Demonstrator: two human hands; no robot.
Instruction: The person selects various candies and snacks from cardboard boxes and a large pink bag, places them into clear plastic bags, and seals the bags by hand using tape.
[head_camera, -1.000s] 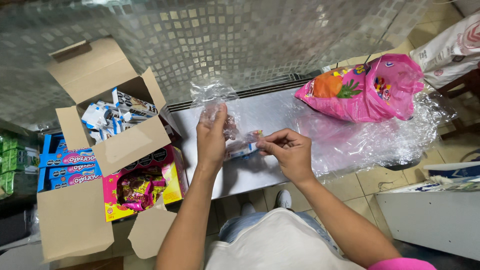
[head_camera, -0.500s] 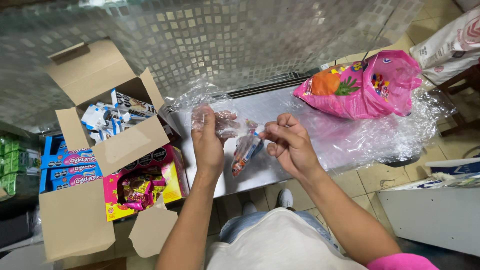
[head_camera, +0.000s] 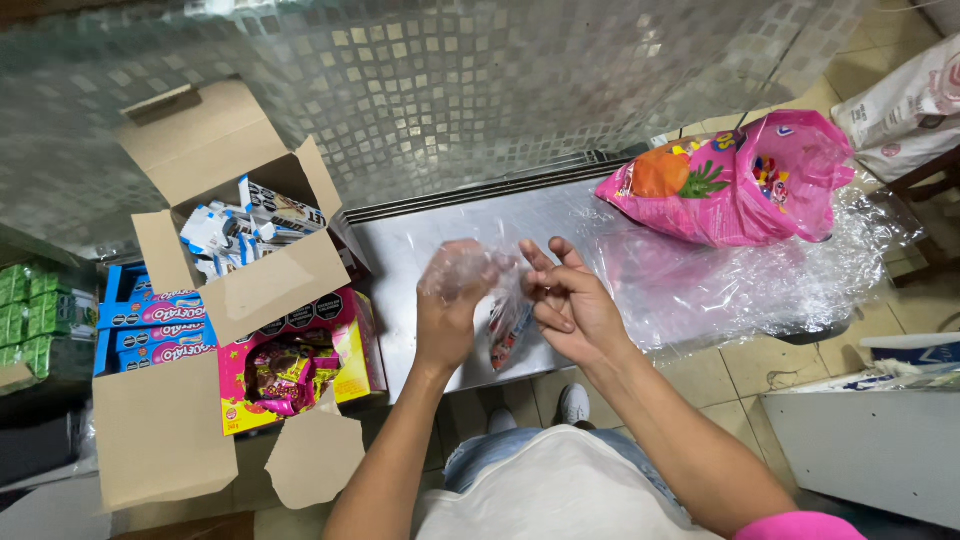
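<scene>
Nearest the viewer, the left hand (head_camera: 448, 320) is closing its fingers round the mouth of a small clear plastic bag (head_camera: 500, 300), the thin film wrapping over its knuckles. The right hand (head_camera: 572, 305) is pinching the bag's other edge, thumb and forefinger gripping the film while the remaining fingers are fanning upward. Inside the bag, hanging just below the fingertips, a few colourful sweets (head_camera: 503, 340) are showing red and blue. Left of the left fingers, a yellow and pink carton (head_camera: 300, 365) of wrapped sweets is lying beside an open cardboard box (head_camera: 225, 260) holding white and blue packets. Beyond both hands a dull steel counter (head_camera: 430, 235) is carrying a crinkled transparent sheet (head_camera: 740, 285), and further right of the right fingers a glossy pink bag (head_camera: 740, 180) with an orange fruit picture is resting
</scene>
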